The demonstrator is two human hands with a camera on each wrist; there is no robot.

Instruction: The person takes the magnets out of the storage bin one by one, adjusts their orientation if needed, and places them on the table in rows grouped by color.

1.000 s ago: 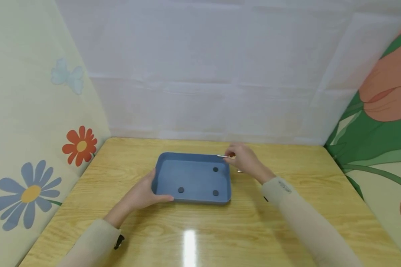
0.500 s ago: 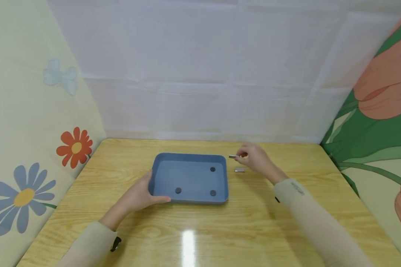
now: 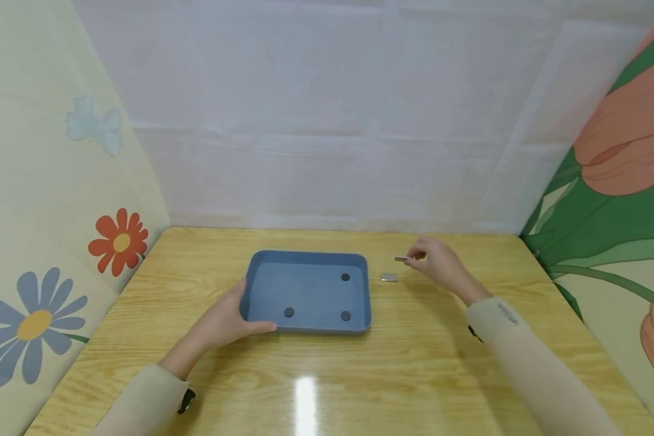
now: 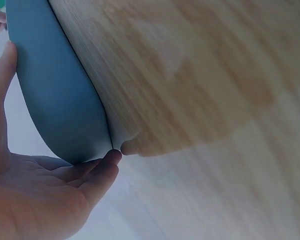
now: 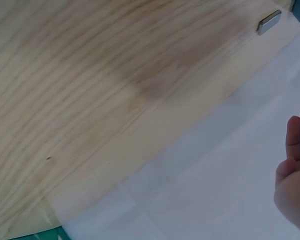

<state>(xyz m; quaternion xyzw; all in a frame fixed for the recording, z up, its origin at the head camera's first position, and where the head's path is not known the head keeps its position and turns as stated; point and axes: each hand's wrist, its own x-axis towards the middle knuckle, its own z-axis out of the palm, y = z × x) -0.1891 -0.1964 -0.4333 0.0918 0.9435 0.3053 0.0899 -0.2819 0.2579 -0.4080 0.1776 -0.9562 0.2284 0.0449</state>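
Right hand (image 3: 433, 263) in the head view pinches a small silver bar (image 3: 401, 258) between thumb and fingers, to the right of a blue rectangular tray (image 3: 310, 287). The left hand (image 3: 223, 318) is spread around the tray's near left corner, thumb along the near wall, fingers at the left side. Another silver bar (image 3: 389, 278) lies on the wood-grain table (image 3: 403, 369), just right of the tray. Three dark round discs (image 3: 346, 277) sit inside, two toward the right wall, one near the front, left of centre.

From the left wrist, the thumb and fingers touch the tray's outer wall.

From the right wrist, the right hand is cut off by the frame edge, its grip mostly hidden; the lying bar is a rectangular block near the tray.
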